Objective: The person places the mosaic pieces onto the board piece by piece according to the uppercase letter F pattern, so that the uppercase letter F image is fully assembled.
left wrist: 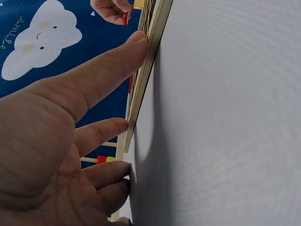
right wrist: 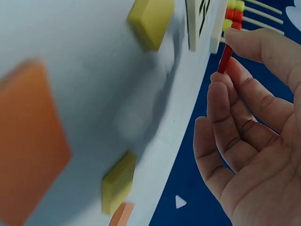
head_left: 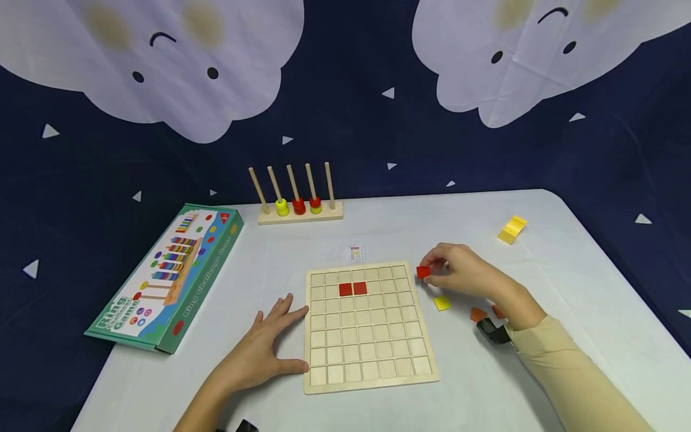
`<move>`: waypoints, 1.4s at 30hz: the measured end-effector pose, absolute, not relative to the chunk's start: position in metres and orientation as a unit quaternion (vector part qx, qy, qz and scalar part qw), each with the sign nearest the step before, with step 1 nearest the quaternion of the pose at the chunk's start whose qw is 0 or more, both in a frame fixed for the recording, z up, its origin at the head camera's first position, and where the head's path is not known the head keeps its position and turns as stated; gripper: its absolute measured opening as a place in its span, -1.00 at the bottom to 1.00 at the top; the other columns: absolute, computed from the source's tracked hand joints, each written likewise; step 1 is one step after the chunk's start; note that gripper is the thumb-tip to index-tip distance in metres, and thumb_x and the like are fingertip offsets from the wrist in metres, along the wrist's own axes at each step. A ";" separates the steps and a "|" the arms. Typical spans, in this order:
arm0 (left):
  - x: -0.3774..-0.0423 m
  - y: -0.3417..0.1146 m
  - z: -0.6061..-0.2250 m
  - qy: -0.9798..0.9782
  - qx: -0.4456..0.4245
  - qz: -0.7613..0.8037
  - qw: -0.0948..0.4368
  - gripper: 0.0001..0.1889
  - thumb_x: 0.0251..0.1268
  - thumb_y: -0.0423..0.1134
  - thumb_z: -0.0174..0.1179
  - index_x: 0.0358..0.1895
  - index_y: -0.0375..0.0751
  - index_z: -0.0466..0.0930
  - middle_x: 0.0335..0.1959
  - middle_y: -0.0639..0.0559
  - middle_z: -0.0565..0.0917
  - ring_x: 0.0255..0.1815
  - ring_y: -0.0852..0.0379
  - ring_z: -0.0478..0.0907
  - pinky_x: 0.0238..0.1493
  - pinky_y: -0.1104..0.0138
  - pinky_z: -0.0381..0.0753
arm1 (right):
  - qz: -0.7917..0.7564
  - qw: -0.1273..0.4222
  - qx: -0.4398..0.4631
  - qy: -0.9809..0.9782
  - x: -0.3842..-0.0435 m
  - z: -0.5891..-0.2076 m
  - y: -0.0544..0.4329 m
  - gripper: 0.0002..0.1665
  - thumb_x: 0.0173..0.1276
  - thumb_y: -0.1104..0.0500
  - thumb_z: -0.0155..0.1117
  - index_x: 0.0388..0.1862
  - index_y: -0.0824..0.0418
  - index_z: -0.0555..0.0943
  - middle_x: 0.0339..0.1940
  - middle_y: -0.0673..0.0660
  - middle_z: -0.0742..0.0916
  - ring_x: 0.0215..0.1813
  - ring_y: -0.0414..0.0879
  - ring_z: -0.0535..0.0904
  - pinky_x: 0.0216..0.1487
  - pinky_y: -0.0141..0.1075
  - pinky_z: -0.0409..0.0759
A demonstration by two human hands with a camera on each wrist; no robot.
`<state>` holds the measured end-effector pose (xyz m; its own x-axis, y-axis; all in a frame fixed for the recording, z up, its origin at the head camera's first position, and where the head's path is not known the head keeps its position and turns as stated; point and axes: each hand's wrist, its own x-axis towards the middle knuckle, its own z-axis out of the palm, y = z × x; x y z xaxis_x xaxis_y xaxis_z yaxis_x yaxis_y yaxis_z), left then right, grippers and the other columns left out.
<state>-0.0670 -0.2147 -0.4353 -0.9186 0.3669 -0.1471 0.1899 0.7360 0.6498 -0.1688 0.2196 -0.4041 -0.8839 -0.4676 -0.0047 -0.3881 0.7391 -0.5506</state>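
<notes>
A wooden grid board (head_left: 372, 338) lies flat on the table, with two red square tiles (head_left: 360, 288) side by side in its second row from the back. My left hand (head_left: 258, 353) spreads its fingers along the board's left edge, thumb and forefinger touching it. Past the board's right edge, my right hand (head_left: 465, 273) pinches a red square tile (head_left: 423, 272) between thumb and fingers. In the right wrist view the tile (right wrist: 225, 59) is seen edge-on. Below that hand lies a yellow tile (head_left: 442, 302), and orange tiles (head_left: 477, 314) lie near the wrist.
Behind the board is a small printed pattern card (head_left: 355, 254). A peg stand (head_left: 300, 212) with red and yellow rings stands at the back. The green game box (head_left: 173, 279) lies at the left. A yellow piece (head_left: 511, 230) sits at the back right.
</notes>
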 end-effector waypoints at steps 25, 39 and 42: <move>-0.067 -0.216 -0.437 0.921 0.151 0.334 0.134 0.07 -0.10 0.16 0.71 0.60 0.12 0.45 0.78 -0.16 0.12 0.82 -0.28 -0.04 0.72 -0.36 -0.23 | -0.321 0.120 -0.281 0.897 -0.177 -0.410 0.161 -0.77 0.38 0.18 0.56 -0.04 0.21 0.79 -0.15 0.02 0.77 -0.16 -0.22 0.63 -0.07 -0.35 0.70; -0.066 -0.217 -0.437 0.922 0.155 0.331 0.129 0.05 -0.08 0.18 0.69 0.60 0.13 0.46 0.78 -0.16 0.14 0.81 -0.28 -0.03 0.71 -0.38 -0.21 | -0.306 0.141 -0.291 0.895 -0.178 -0.411 0.136 -0.78 0.35 0.21 0.57 -0.07 0.22 0.79 -0.19 0.06 0.74 -0.20 -0.21 0.58 -0.12 -0.39 0.63; -0.066 -0.217 -0.437 0.922 0.154 0.331 0.130 0.05 -0.08 0.19 0.69 0.60 0.13 0.45 0.78 -0.15 0.14 0.82 -0.27 -0.03 0.72 -0.38 -0.22 | -0.302 0.142 -0.294 0.896 -0.179 -0.412 0.132 -0.78 0.35 0.21 0.57 -0.07 0.23 0.78 -0.21 0.05 0.73 -0.22 -0.21 0.55 -0.15 -0.39 0.60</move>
<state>-0.0661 -0.2167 -0.4372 -0.9190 0.3697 -0.1372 0.1981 0.7336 0.6501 -0.1791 0.1325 -0.4124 -0.7869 -0.6122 -0.0778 -0.4400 0.6450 -0.6247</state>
